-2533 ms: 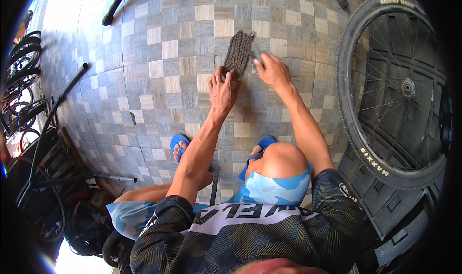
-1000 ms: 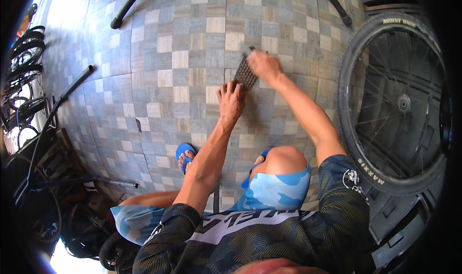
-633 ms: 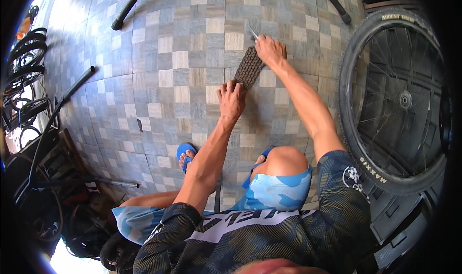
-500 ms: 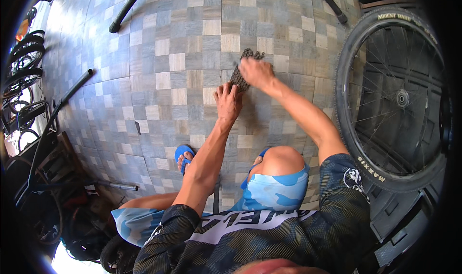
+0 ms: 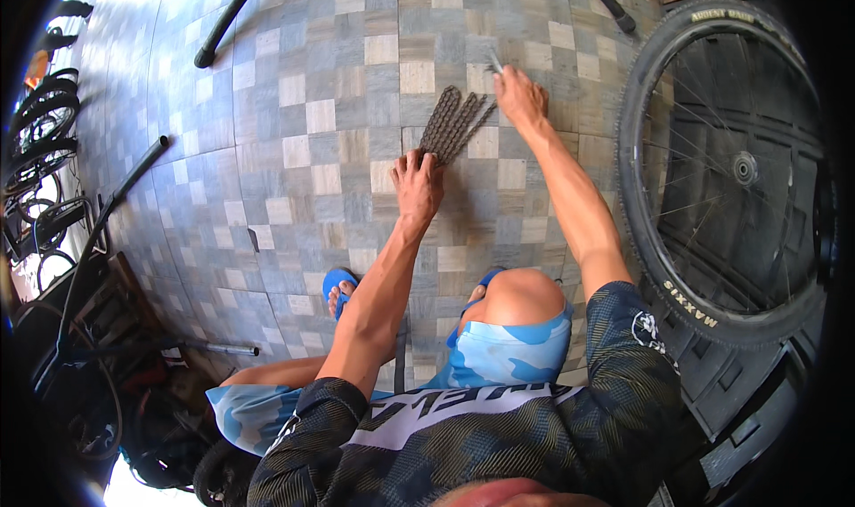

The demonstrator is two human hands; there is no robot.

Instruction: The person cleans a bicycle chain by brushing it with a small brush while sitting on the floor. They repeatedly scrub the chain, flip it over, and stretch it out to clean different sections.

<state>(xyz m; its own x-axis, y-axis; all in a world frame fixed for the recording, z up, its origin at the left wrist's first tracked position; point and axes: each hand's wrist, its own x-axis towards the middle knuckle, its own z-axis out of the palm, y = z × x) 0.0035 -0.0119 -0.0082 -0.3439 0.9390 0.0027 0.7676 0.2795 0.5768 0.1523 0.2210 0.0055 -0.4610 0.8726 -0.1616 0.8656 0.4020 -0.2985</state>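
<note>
A dark brown bicycle chain (image 5: 448, 124), folded into several strands, fans out over the tiled floor. My left hand (image 5: 417, 186) is closed on its near end, fingers bent over the strands and hiding that part. To the right of the chain's far end, my right hand (image 5: 521, 97) is closed around a thin grey tool (image 5: 494, 59) whose tip points away from me. The tool's kind is too small and blurred to tell. A narrow gap separates this hand from the chain.
A bicycle wheel (image 5: 637, 213) with a black tyre stands at the right beside dark panels. Black-tipped stand legs (image 5: 207, 55) reach in from the top edge, one also at the upper right. At the left lie a black tube (image 5: 142, 170) and several tyres (image 5: 40, 142).
My right hand has moved off the chain, up and to the right, with the thin tool showing. The chain's strands have spread out. My left hand has barely shifted.
</note>
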